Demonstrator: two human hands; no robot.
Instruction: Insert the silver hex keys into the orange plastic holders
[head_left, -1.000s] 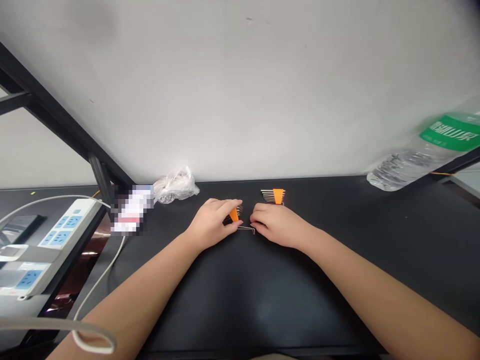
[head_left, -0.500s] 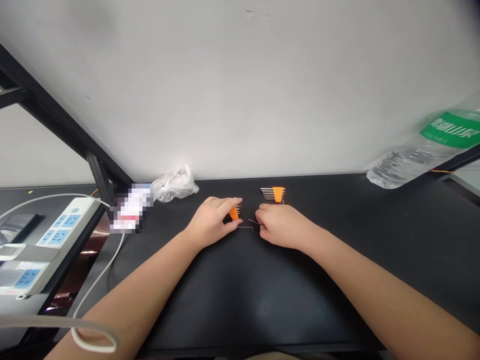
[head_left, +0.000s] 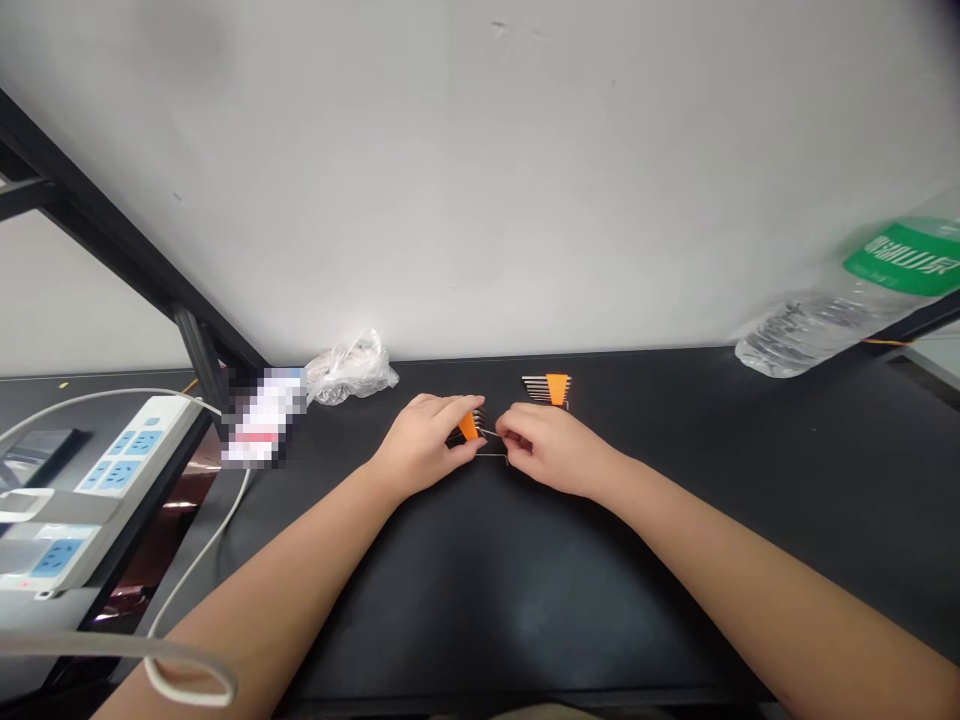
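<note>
My left hand (head_left: 424,445) is closed on an orange hex key holder (head_left: 469,427), thumb and fingers on its two ends. Dark key ends stick out at its right side. Between the fingertips of my right hand (head_left: 546,448) is a thin hex key (head_left: 491,433), whose free end points left and reaches the held holder. Just below, another thin L-shaped key (head_left: 492,456) lies on the black table, its bent end by my right fingertips. Beyond my right hand lies a second orange holder (head_left: 556,388) with several keys in it.
A crumpled clear plastic bag (head_left: 352,370) lies by the wall, beside a pixelated item (head_left: 264,415). At the left are a white power strip (head_left: 120,460) and a looping white cable (head_left: 196,562). A large clear bottle (head_left: 847,300) with a green label leans at the right.
My right hand has moved left with its hex key, bringing the key's end to the holder in my left hand. My left hand has stayed in place.
</note>
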